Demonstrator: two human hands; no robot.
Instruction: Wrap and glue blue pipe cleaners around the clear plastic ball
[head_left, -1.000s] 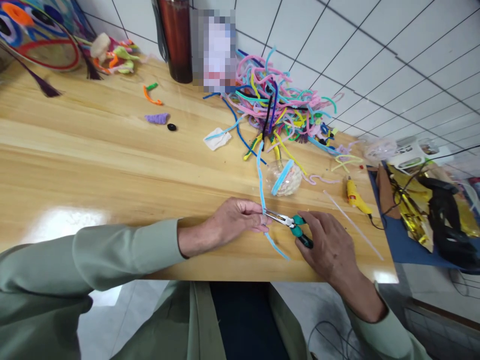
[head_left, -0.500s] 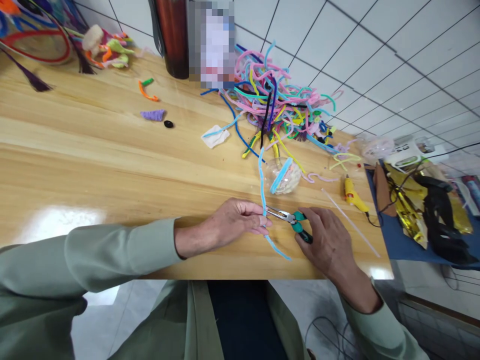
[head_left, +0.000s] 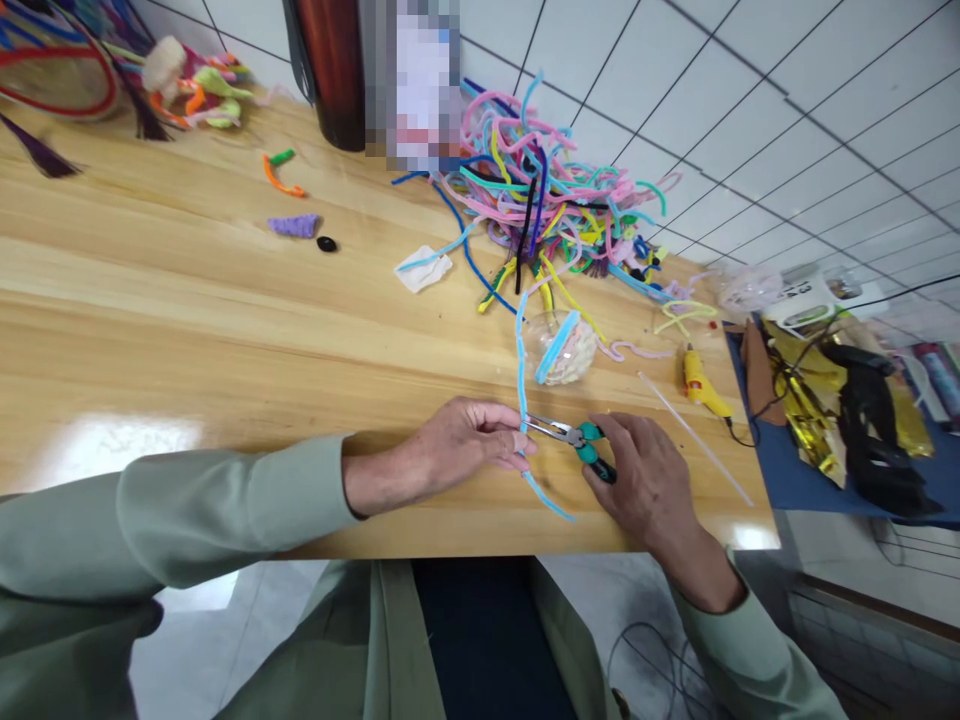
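Note:
A light-blue pipe cleaner (head_left: 520,365) is pinched between the thumb and fingers of my left hand (head_left: 476,438), close to the table's front edge. One end of it points up toward the back, and the other curves down to the right. My right hand (head_left: 649,480) grips the needle-nose pliers (head_left: 584,441) by their green and black handles. The plier tips touch the pipe cleaner or lie right beside it at my left fingertips; whether the jaws are closed on it I cannot tell. Just behind stands a clear round container (head_left: 577,355) with a folded light-blue piece on it.
A tangled heap of coloured pipe cleaners (head_left: 555,185) lies against the tiled wall. Yellow-handled pliers (head_left: 499,285) rest before it. To the right are a yellow glue gun (head_left: 701,385) and a clear glue stick (head_left: 694,438). A dark red flask (head_left: 334,75) stands at the back.
The whole view has shifted slightly, so things appear a little further left. Both hands keep the same hold on the pipe cleaner and pliers.

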